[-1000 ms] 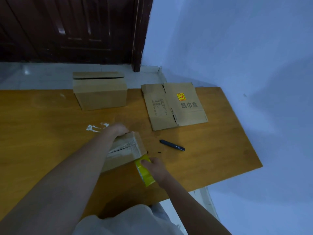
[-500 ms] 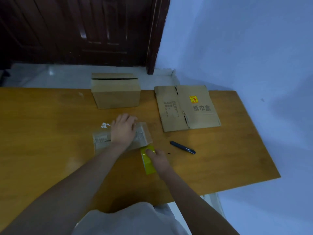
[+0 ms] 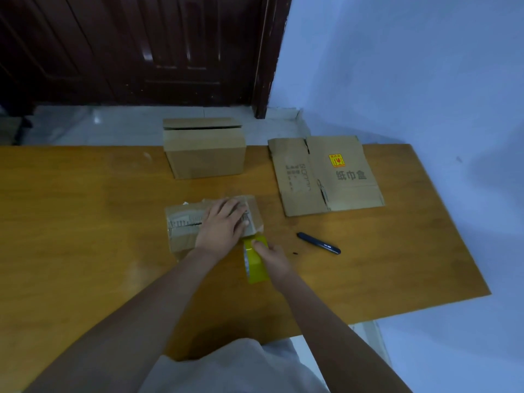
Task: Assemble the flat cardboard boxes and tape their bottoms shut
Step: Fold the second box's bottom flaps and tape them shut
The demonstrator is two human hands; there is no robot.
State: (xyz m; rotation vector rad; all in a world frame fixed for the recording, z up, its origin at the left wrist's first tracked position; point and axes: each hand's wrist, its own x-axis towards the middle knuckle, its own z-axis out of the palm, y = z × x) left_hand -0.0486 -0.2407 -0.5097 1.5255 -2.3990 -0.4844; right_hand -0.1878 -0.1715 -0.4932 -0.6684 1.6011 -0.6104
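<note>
Spanning most of the view: an orange-brown wooden table (image 3: 85, 222), butting against a pale blue wall (image 3: 411, 66) on the right, with a dark wooden door (image 3: 136, 46) behind. Lying flat at the table's far right: an unfolded cardboard box (image 3: 326, 177) bearing a yellow sticker and printed characters. Standing at the far edge, left of that: an assembled box (image 3: 204, 154), its top flap raised slightly. Sitting nearer, at the table's middle: a smaller box (image 3: 184, 225) turned with its closed flaps facing up. Pressing down on those flaps: the left hand (image 3: 224, 228), palm flat, fingers straight and spread. Gripping a yellow tape roll (image 3: 255, 259) just beside the box's near right corner: the right hand (image 3: 272, 256), fingers curled round the roll, thumb on top. Resting apart to the right, on bare wood: a dark pen (image 3: 319, 243).
</note>
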